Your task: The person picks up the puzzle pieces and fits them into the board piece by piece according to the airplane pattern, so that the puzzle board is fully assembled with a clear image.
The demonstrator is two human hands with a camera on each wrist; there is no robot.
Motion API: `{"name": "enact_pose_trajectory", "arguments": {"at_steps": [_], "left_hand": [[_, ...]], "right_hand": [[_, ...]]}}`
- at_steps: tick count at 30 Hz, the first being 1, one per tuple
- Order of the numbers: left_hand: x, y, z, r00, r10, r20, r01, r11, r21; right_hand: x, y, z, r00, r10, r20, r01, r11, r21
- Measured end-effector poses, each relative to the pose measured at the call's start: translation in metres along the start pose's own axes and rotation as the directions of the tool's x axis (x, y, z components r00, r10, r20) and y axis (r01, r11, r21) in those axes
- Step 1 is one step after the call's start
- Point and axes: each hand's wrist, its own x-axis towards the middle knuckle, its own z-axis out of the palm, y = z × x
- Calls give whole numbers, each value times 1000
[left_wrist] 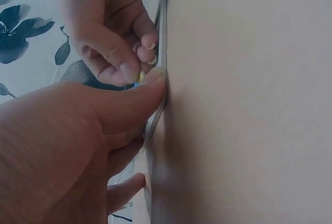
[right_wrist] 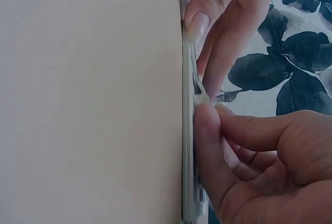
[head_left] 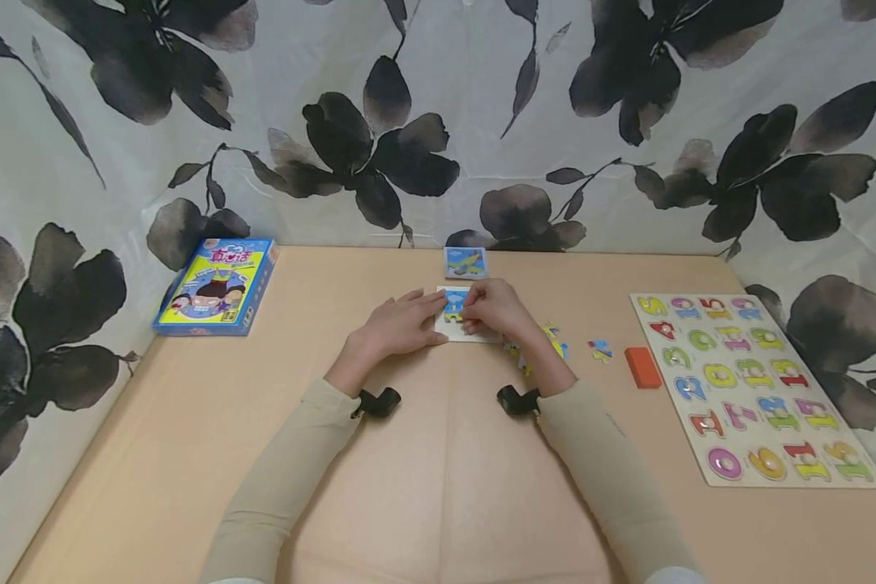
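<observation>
Right hand [head_left: 491, 311]: thumb and forefinger pinch a small puzzle piece [right_wrist: 201, 99], a grip I judge suited to fine alignment
Left hand [head_left: 403, 324]: fingers extended, thumb at the edge of the puzzle board [head_left: 448, 331], which I judge steadies it
Puzzle board: on the bench [head_left: 438, 487], partly covered by both hands
Loose pieces [head_left: 599, 350]: right of the board, presumably for short reaches
Picture card [head_left: 465, 263]: just beyond the board, I assume for reference

Puzzle board [head_left: 453, 305] white, blue; box [head_left: 215, 284] blue, yellow; block [head_left: 642, 368] orange-red; backdrop [head_left: 482, 105] white, black-flowered.
</observation>
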Motion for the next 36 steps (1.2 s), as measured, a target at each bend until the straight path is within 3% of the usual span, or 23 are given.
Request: {"name": "enact_pose_trajectory", "arguments": {"at_steps": [10, 20, 22, 27, 32, 36], "left_hand": [[1, 0, 0, 1000, -1, 13, 0, 1000, 9], [0, 0, 1, 1000, 1, 13, -1, 1000, 24], [0, 0, 2, 1000, -1, 14, 1, 1000, 30], [0, 1, 3, 1000, 2, 21, -3, 999, 42], [0, 2, 3, 1000, 4, 25, -6, 997, 73], [1, 0, 4, 1000, 2, 13, -4, 995, 97]], "right_hand": [[9, -4, 8, 997, 75, -34, -78, 995, -65], [7, -7, 11, 998, 38, -47, -43, 993, -107], [7, -6, 12, 998, 11, -59, -20, 988, -153], [7, -3, 14, 995, -65, -76, 38, 948, -315], [7, -1, 14, 994, -94, -63, 64, 926, -373], [7, -3, 13, 987, -156, -27, 124, 868, -480]]}}
